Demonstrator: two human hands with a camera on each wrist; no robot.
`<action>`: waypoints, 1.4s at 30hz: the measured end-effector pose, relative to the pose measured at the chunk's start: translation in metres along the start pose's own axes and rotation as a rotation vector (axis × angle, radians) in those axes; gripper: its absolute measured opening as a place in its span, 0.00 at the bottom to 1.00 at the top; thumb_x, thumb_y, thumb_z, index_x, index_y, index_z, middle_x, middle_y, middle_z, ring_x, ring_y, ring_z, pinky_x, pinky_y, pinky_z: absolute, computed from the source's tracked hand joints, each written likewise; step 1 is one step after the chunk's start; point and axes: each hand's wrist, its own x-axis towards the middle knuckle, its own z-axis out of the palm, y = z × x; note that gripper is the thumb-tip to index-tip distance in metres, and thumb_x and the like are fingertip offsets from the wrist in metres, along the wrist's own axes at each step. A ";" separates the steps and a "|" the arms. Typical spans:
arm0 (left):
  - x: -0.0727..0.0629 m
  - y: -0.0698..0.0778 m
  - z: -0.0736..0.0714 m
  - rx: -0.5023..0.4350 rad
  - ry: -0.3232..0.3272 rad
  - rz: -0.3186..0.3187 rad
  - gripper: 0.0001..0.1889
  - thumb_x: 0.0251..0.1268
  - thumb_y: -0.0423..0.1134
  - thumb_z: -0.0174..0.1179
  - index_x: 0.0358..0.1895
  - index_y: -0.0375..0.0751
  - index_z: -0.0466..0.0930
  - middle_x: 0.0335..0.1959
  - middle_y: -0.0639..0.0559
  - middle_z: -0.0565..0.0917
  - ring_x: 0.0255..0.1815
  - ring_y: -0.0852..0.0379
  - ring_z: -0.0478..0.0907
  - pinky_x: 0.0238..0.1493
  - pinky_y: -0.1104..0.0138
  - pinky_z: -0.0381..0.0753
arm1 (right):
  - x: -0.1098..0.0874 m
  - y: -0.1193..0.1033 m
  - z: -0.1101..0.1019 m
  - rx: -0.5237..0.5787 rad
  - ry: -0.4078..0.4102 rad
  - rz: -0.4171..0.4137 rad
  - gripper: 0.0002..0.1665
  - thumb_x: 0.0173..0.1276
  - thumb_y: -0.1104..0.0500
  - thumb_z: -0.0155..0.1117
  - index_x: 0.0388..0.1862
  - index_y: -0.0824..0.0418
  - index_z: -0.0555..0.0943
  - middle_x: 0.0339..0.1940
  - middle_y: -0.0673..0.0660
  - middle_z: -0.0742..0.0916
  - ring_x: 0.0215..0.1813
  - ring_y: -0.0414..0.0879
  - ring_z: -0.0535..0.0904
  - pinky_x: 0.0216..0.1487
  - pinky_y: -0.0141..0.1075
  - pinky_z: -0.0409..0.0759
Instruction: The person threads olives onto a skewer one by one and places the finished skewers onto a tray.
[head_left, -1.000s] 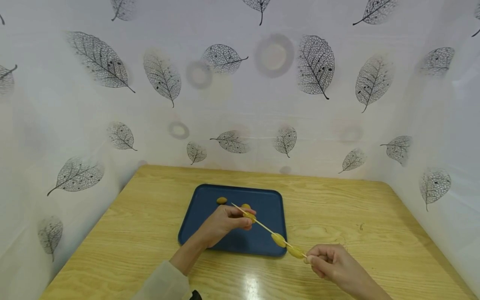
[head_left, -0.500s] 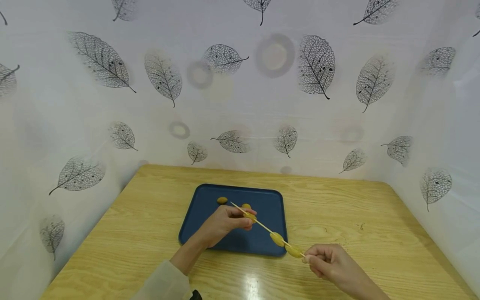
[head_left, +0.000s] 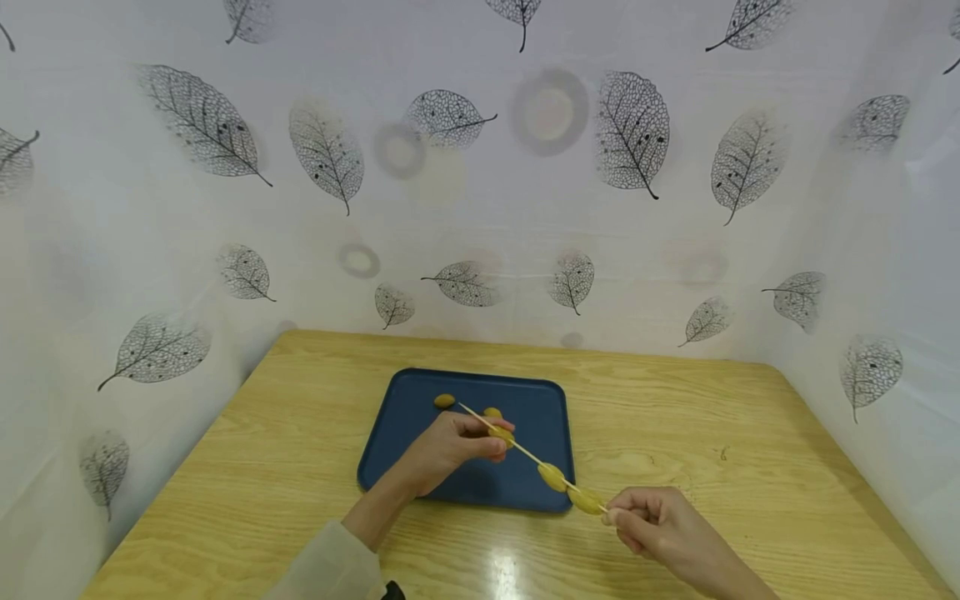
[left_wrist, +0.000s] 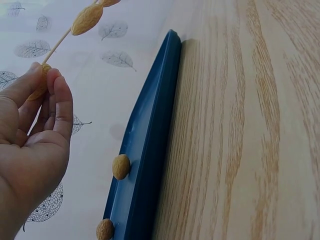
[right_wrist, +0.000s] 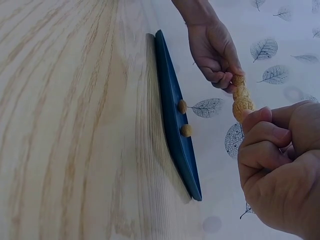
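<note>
Over the blue tray (head_left: 405,450) my left hand (head_left: 446,450) pinches a wrinkled, yellow-brown dried date (head_left: 501,436) between thumb and fingers. A thin wooden skewer (head_left: 528,454) runs through it, its pointed tip sticking out past the fingers to the upper left. Farther down the skewer sit two more dates, a middle date (head_left: 552,477) and a lower date (head_left: 587,500). My right hand (head_left: 663,525) grips the skewer's near end, right below the lower date. In the left wrist view, a bare stretch of stick separates the pinched date (left_wrist: 40,87) from the others.
Two loose dates lie in the tray: one date (head_left: 444,401) near its far left corner, another date (head_left: 492,412) behind my left fingers. The tray rests on a wood-grain table (head_left: 675,425), and a white leaf-print curtain (head_left: 480,208) surrounds the table's back and sides.
The right hand has shifted slightly left, and the skewer with its two lower dates has slid up and left. More of the tip shows beyond the left hand, which has barely moved.
</note>
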 end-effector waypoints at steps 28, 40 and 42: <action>0.000 -0.001 0.003 0.021 0.015 -0.012 0.15 0.73 0.35 0.66 0.52 0.25 0.86 0.65 0.32 0.79 0.50 0.51 0.85 0.57 0.58 0.84 | 0.005 -0.004 0.003 -0.004 0.008 0.002 0.18 0.83 0.62 0.54 0.43 0.79 0.79 0.21 0.46 0.76 0.18 0.37 0.60 0.14 0.40 0.55; 0.001 -0.002 0.004 0.033 0.020 -0.013 0.14 0.72 0.36 0.66 0.52 0.26 0.87 0.64 0.34 0.79 0.48 0.54 0.85 0.58 0.58 0.84 | 0.008 -0.006 0.006 -0.027 0.033 -0.014 0.17 0.82 0.62 0.56 0.41 0.78 0.79 0.21 0.46 0.76 0.19 0.35 0.62 0.13 0.38 0.56; 0.001 -0.002 0.005 0.031 0.019 -0.013 0.14 0.72 0.36 0.66 0.51 0.26 0.86 0.65 0.33 0.79 0.48 0.53 0.85 0.58 0.58 0.84 | 0.008 -0.006 0.007 -0.026 0.033 -0.014 0.17 0.82 0.62 0.56 0.41 0.78 0.79 0.21 0.46 0.76 0.19 0.35 0.62 0.14 0.38 0.56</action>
